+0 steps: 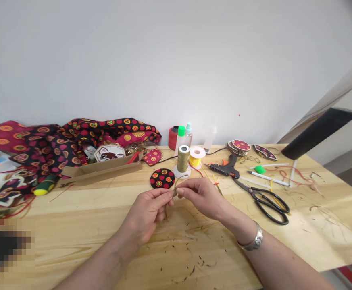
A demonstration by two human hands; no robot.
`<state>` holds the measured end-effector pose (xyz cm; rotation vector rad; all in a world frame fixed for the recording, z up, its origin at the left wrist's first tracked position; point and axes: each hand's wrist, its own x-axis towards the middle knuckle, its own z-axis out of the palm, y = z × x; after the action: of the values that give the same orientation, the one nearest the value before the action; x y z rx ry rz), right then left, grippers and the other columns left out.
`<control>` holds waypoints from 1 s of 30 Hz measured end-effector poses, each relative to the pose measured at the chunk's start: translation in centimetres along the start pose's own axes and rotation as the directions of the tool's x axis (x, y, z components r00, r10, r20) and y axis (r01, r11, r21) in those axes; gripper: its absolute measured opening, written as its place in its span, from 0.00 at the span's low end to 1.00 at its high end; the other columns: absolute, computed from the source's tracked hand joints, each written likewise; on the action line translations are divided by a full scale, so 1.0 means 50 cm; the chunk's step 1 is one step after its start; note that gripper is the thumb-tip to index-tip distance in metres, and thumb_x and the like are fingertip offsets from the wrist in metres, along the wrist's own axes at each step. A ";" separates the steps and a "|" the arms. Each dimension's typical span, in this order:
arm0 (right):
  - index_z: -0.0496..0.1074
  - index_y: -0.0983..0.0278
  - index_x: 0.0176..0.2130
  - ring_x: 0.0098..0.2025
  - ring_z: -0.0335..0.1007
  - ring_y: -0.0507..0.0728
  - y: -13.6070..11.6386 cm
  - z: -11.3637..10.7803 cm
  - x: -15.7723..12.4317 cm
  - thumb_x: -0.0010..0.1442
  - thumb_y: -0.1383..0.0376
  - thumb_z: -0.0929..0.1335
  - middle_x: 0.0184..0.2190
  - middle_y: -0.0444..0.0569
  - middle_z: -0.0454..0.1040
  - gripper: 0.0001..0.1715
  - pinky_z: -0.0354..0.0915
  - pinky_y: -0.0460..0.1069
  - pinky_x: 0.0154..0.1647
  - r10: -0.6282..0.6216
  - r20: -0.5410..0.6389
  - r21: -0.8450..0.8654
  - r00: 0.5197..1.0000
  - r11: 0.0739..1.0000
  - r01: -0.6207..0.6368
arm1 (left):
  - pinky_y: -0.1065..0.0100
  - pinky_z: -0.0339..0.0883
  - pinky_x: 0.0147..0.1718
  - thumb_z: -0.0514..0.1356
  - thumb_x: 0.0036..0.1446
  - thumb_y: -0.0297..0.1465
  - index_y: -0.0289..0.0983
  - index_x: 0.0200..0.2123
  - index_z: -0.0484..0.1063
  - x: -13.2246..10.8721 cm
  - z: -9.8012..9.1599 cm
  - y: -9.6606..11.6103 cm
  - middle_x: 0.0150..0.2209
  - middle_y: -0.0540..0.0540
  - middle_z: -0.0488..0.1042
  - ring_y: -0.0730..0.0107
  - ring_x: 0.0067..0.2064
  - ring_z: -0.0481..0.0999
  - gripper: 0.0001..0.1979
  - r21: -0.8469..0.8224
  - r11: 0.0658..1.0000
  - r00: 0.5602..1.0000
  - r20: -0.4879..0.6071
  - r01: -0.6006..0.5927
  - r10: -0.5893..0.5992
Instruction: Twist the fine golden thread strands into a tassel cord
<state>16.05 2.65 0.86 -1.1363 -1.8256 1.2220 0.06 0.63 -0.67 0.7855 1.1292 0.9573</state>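
Thumb and fingertips of my left hand (150,209) pinch a thin olive cord (177,182) above the front of the table. Close beside it, my right hand (202,196) grips the same cord, and the two sets of fingertips nearly touch. A short loop of cord rises between them; its details are too small to make out. Just behind my hands stands a cone of olive thread (183,159). To its left lies a round disc covered in black patterned fabric (162,178), partly behind my left fingers. A silver bracelet circles my right wrist.
Black-handled scissors (269,203) and a black glue gun (228,167) lie to the right, near a white pen (268,177). A yellow cord spool (195,157) stands behind. At left are a cardboard tray (103,171) and heaped patterned fabric (73,139). Thread scraps litter the wooden table (97,217).
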 end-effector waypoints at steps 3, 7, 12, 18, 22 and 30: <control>0.76 0.64 0.30 0.29 0.67 0.51 0.008 0.005 0.004 0.52 0.62 0.67 0.26 0.45 0.75 0.10 0.63 0.47 0.31 0.071 -0.007 0.104 0.997 0.992 -0.070 | 0.76 0.40 0.14 0.64 0.41 0.34 0.32 0.22 0.71 -0.001 0.001 0.001 0.18 0.54 0.65 0.86 0.14 0.49 0.10 0.003 1.000 1.000 0.002 0.005 -0.005; 0.76 0.65 0.29 0.28 0.68 0.52 0.018 0.015 0.008 0.47 0.62 0.70 0.26 0.46 0.76 0.09 0.64 0.47 0.31 0.126 -0.038 0.216 0.991 0.970 -0.115 | 0.76 0.40 0.14 0.63 0.42 0.33 0.32 0.21 0.70 -0.002 0.001 0.002 0.17 0.54 0.64 0.86 0.14 0.48 0.09 0.003 1.000 1.000 0.008 -0.006 0.006; 0.76 0.66 0.27 0.28 0.68 0.51 0.017 0.017 0.008 0.47 0.65 0.70 0.25 0.46 0.76 0.06 0.63 0.47 0.32 0.145 -0.065 0.260 0.987 0.957 -0.124 | 0.76 0.39 0.14 0.63 0.43 0.34 0.32 0.22 0.70 0.000 0.000 -0.001 0.18 0.54 0.65 0.86 0.15 0.49 0.10 0.016 1.000 1.000 0.011 -0.007 0.007; 0.74 0.66 0.25 0.27 0.67 0.51 0.012 0.018 0.006 0.48 0.67 0.68 0.24 0.45 0.74 0.04 0.63 0.47 0.30 0.097 -0.117 0.156 0.988 0.985 -0.078 | 0.76 0.40 0.14 0.63 0.43 0.34 0.32 0.21 0.70 -0.001 0.002 -0.003 0.18 0.53 0.66 0.87 0.15 0.49 0.10 0.033 0.999 1.000 -0.005 -0.001 0.002; 0.73 0.65 0.24 0.25 0.65 0.50 0.003 0.017 0.004 0.49 0.69 0.67 0.23 0.44 0.73 0.04 0.61 0.45 0.27 0.077 -0.164 0.022 0.983 0.997 -0.075 | 0.76 0.41 0.13 0.62 0.44 0.34 0.32 0.20 0.70 0.000 0.005 -0.002 0.17 0.54 0.65 0.86 0.14 0.50 0.10 0.048 0.999 0.999 -0.027 -0.017 0.019; 0.72 0.65 0.25 0.25 0.65 0.49 -0.005 0.017 -0.002 0.50 0.70 0.66 0.22 0.43 0.72 0.05 0.59 0.43 0.26 0.032 -0.160 -0.104 0.987 0.993 -0.049 | 0.76 0.40 0.13 0.62 0.45 0.34 0.32 0.21 0.71 -0.003 0.002 -0.003 0.16 0.55 0.64 0.86 0.15 0.48 0.10 0.060 0.998 1.000 -0.016 -0.017 0.018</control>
<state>15.31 2.21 0.78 -1.2980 -1.7733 1.0348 0.16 0.46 -0.71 0.8383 1.1716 0.9502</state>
